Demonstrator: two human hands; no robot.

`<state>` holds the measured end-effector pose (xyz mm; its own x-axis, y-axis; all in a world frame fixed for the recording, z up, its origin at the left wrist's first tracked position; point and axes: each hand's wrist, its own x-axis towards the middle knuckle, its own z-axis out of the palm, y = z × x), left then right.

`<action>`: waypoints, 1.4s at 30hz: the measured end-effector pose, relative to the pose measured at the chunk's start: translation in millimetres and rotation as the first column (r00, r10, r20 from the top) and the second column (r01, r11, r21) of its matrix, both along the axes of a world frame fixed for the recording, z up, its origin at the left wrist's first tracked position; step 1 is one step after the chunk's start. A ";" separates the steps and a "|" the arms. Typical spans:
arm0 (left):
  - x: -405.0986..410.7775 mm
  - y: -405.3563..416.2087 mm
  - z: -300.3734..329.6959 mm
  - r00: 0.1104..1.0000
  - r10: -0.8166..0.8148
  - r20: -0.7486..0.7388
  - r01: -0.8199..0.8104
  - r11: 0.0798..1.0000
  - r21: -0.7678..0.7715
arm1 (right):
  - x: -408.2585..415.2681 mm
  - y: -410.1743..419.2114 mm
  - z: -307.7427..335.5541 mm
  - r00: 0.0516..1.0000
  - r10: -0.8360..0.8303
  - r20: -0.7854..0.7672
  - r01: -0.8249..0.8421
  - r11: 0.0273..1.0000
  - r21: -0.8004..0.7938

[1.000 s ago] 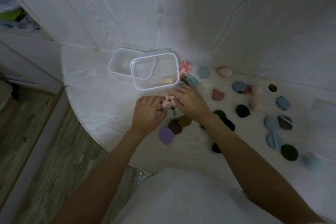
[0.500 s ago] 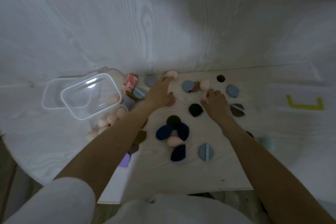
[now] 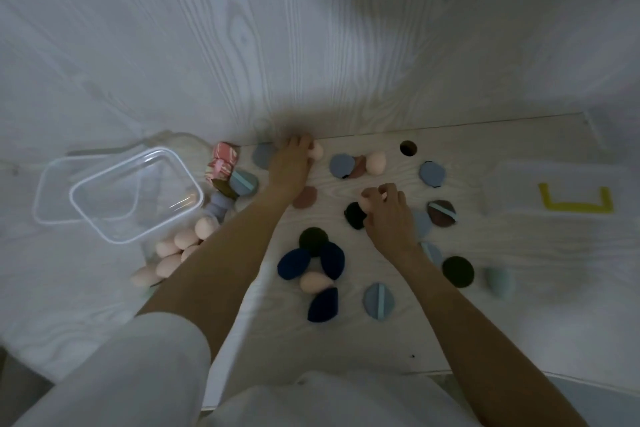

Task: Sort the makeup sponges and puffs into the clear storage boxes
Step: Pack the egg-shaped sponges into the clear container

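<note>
Two clear storage boxes (image 3: 104,184) sit overlapped at the left of the white table. Several peach egg sponges (image 3: 176,246) lie in a pile just below them. My left hand (image 3: 291,166) reaches to the back wall, fingers closed around a peach sponge (image 3: 317,150). My right hand (image 3: 388,215) is at mid-table, fingers closing on another peach sponge (image 3: 367,203) beside a black puff (image 3: 354,215). Navy sponges (image 3: 294,263), blue puffs (image 3: 379,302) and one more peach sponge (image 3: 313,282) lie between my arms.
Pink marbled sponges (image 3: 223,163) stand next to the boxes. A round hole (image 3: 408,148) is in the tabletop near the wall. A yellow tape mark (image 3: 576,206) lies at right, with a pale green sponge (image 3: 498,282) and dark puff (image 3: 458,270) near my right arm.
The view swung right, away from the boxes. Both hands left the peach pile; the left went to the sponge by the wall, the right curled onto a peach sponge at mid-table.
</note>
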<state>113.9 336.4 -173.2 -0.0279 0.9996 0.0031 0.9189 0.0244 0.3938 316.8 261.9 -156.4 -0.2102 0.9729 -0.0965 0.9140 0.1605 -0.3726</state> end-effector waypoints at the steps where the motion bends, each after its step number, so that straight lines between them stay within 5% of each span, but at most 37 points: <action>1: -1.5 -5.7 3.7 1.000 0.003 0.027 -0.003 1.000 0.031 | -2.0 -1.5 1.5 1.000 -0.001 -0.006 0.001 0.999 0.044; 6: -26.7 -84.8 52.2 0.887 0.071 0.456 -0.137 0.984 0.112 | -30.8 -20.5 17.8 0.982 0.119 -0.148 -0.088 0.976 0.201; 12: -107.6 -215.8 72.5 0.725 0.295 0.622 -0.455 0.883 0.112 | -89.3 -59.2 25.3 0.920 0.193 -0.342 -0.198 0.980 0.020; 17: -179.8 -258.7 73.6 0.844 0.413 0.341 -0.494 0.847 0.197 | -146.8 -79.4 30.1 0.854 0.201 -0.480 -0.217 0.976 0.024; 22: -214.3 -250.1 56.4 0.959 0.272 0.082 -0.280 0.953 0.118 | -174.3 -82.8 20.4 0.927 0.202 -0.316 -0.182 0.979 0.093; 30: -221.6 -234.0 44.1 0.981 0.186 -0.064 -0.180 0.979 0.092 | -176.9 -48.8 4.1 0.972 0.219 0.085 -0.219 0.976 -0.004; 33: -222.6 -236.0 43.7 0.983 0.184 0.000 -0.181 0.970 0.162 | -189.9 -48.7 20.5 0.964 0.265 0.038 -0.268 0.949 0.168; 36: -225.5 -242.2 38.2 0.976 0.198 0.088 -0.212 0.955 0.206 | -233.4 -66.6 37.0 0.777 0.629 0.009 -0.598 0.734 0.321; 38: -224.8 -245.1 32.7 0.972 0.220 0.079 -0.233 0.940 0.248 | -260.1 -82.7 27.5 0.616 0.787 0.044 -0.774 0.594 0.220; 42: -221.3 -242.1 31.5 0.962 0.272 0.016 -0.268 0.937 0.224 | -264.4 -88.8 -2.2 0.580 0.813 0.056 -0.814 0.580 0.021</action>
<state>-107.4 94.3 -141.7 -0.2949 0.9283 0.2266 0.8957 0.1860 0.4039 52.4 173.1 -158.6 -0.9128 0.3989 -0.0879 0.4052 0.8573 -0.3175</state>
